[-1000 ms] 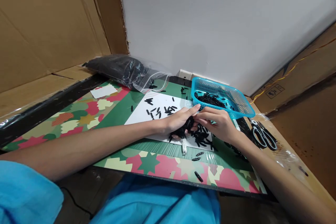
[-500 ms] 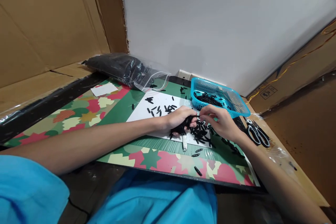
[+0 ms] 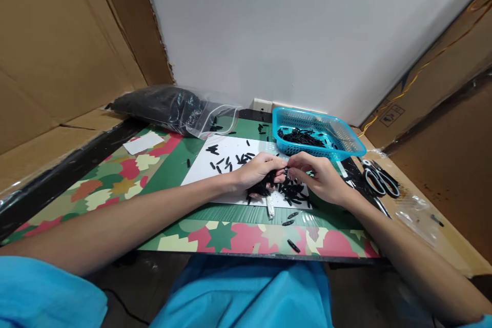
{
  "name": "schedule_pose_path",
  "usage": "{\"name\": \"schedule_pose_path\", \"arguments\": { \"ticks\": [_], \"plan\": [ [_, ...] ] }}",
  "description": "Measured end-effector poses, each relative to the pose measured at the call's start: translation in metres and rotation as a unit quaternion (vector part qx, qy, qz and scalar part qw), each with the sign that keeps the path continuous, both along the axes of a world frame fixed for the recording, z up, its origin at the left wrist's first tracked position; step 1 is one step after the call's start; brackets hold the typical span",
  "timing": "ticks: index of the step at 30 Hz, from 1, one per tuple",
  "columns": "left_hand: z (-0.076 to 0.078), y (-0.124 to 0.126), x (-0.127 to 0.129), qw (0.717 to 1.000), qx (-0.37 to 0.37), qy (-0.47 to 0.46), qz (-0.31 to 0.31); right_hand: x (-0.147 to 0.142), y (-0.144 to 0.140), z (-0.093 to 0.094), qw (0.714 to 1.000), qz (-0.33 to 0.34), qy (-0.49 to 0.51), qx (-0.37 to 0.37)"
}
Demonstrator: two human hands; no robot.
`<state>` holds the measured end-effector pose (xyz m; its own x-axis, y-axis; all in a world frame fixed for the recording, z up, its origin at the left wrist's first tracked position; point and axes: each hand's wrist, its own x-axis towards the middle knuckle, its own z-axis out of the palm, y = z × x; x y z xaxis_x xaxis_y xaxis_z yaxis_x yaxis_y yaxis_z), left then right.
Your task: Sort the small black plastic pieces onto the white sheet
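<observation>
While the left hand (image 3: 255,173) is closed around a dark bundle (image 3: 264,184), the head view shows the right hand (image 3: 320,171) with fingertips drawn together beside it; what they pinch cannot be told. Fine fingertip work appears in hand, calling for a steady hold. Slim black pieces (image 3: 294,195) lie beneath both hands on smooth white paper (image 3: 198,174); a perforated blue plastic basket (image 3: 344,134) stands beyond the right.

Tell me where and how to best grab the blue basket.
Probably by the rim at the basket's right end, coming from above and to the right. That lip flares outward and is clear of both hands, while the right hand is close to the near side and the wall rises behind. Keep it level: black pieces lie loose inside.
</observation>
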<state>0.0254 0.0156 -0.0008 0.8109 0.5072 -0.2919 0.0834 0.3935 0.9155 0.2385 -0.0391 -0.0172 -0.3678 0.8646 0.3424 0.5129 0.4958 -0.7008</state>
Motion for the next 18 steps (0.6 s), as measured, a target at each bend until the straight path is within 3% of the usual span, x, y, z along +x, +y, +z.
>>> {"name": "schedule_pose_path", "arguments": {
  "ticks": [12, 18],
  "plan": [
    [-0.007, 0.008, 0.001, 1.000, -0.023, 0.011, -0.009, 0.014, 0.004, 0.001, 0.993, -0.016, -0.073, 0.094],
    [-0.008, 0.009, 0.000, 1.000, -0.021, 0.013, -0.009, 0.014, 0.005, 0.002, 0.999, -0.008, -0.025, 0.046]
  ]
}}
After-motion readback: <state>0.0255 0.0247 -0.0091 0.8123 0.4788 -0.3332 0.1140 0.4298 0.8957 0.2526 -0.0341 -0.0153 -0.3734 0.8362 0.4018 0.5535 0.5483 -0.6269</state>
